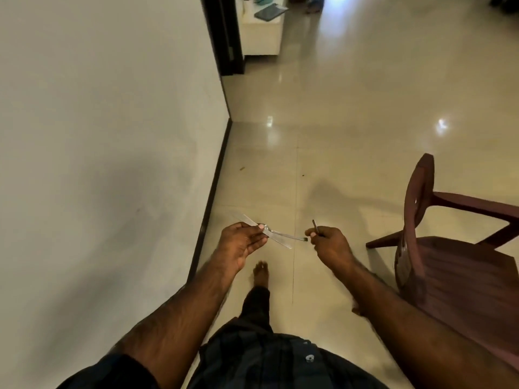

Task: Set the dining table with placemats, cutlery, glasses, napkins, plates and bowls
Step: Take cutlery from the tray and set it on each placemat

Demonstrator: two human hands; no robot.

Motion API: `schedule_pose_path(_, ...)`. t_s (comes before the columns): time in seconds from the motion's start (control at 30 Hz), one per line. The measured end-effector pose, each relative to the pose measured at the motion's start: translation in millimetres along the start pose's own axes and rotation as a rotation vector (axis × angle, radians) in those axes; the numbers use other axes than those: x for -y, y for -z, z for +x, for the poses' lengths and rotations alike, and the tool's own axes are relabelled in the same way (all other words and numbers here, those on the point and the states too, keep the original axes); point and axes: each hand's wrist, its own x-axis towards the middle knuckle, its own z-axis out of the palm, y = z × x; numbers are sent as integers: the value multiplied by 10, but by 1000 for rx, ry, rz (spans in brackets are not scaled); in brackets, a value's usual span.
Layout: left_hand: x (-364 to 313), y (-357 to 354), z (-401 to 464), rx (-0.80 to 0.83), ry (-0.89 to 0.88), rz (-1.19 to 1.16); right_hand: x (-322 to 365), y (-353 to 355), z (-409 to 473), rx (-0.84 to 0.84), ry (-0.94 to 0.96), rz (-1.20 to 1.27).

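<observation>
My left hand (241, 242) pinches a few pieces of steel cutlery (276, 236) that fan out crosswise between thumb and fingers. Their thin handles point right and up-left. My right hand (331, 244) grips one more slim metal piece (314, 226), of which only a short dark end sticks up above the fingers. Both hands are held out over the tiled floor at waist height, a short gap apart. No dining table is in view.
A cream wall (112, 136) with a dark skirting runs along my left. A maroon plastic chair (438, 248) stands close on my right. Glossy floor tiles (351, 108) stretch ahead to a white cabinet (262, 32) beside a dark door frame (227, 37). My bare foot (261, 273) is below.
</observation>
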Motion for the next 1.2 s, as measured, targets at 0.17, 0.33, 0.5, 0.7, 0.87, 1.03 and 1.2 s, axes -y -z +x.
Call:
schedule_pose_path(0.17, -630, -727, 1090, 100, 88, 105, 487, 100, 911, -46, -4, -29)
schedule_pose_path(0.33, -1231, -1622, 1893, 249, 137, 274, 983, 405, 1631, -49, -96, 70)
schedule_pose_path(0.5, -1695, -2644, 2662, 400, 159, 389, 1328, 1029, 2442, -178, -96, 291)
schedule_pose_path(0.7, -2248, -4251, 3562, 437, 162, 361, 1734, 2279, 3707, -374, 101, 333)
schedule_pose_path(0.87, -2992, -5725, 3853, 586, -1, 314, 2525, 3558, 4495, -478, 213, 343)
schedule_pose_path(1.03, -3449, -6885, 4107, 687, -143, 345, 3094, 4649, 5088, -497, 192, 384)
schedule_pose_path(1.2, -3470, -8057, 4684, 792, -133, 451, 3051, 5436, 5611, -602, 61, 447)
